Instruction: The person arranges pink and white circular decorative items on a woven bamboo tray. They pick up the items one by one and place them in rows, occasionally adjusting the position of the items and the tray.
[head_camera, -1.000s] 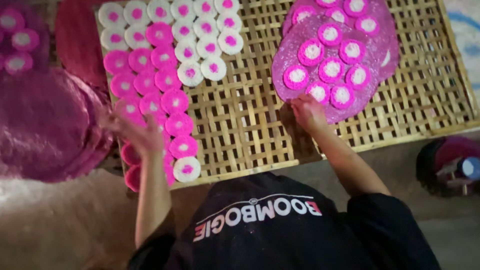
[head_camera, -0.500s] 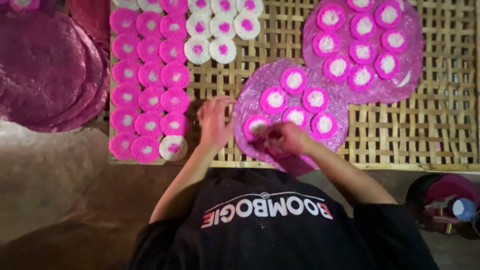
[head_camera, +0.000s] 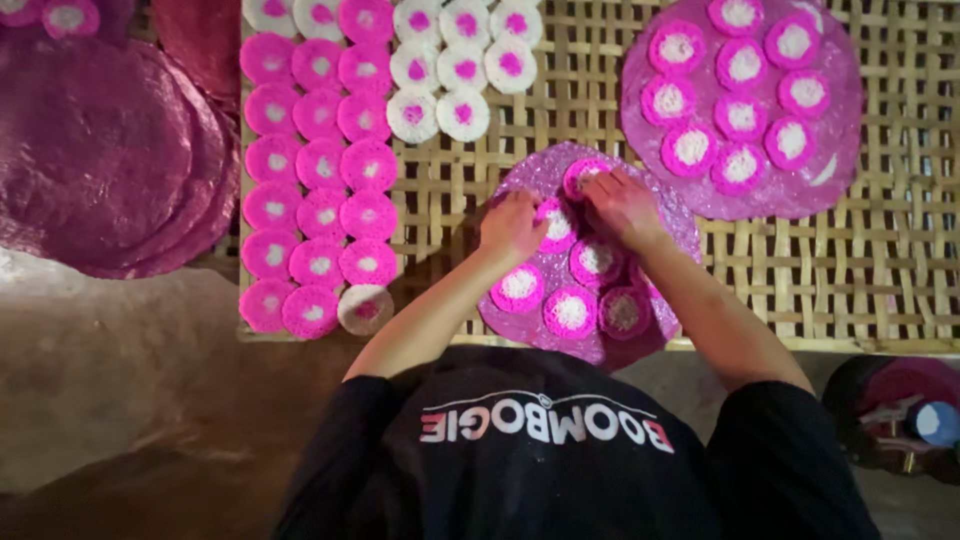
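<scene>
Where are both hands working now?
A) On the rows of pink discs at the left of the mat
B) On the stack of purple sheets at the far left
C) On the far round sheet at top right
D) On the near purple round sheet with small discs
D: the left hand and right hand rest on the near purple sheet, among its small discs.

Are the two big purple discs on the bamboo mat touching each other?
Apart. The head view shows bare bamboo mat between the near disc, under the hands, and the far disc.
</scene>
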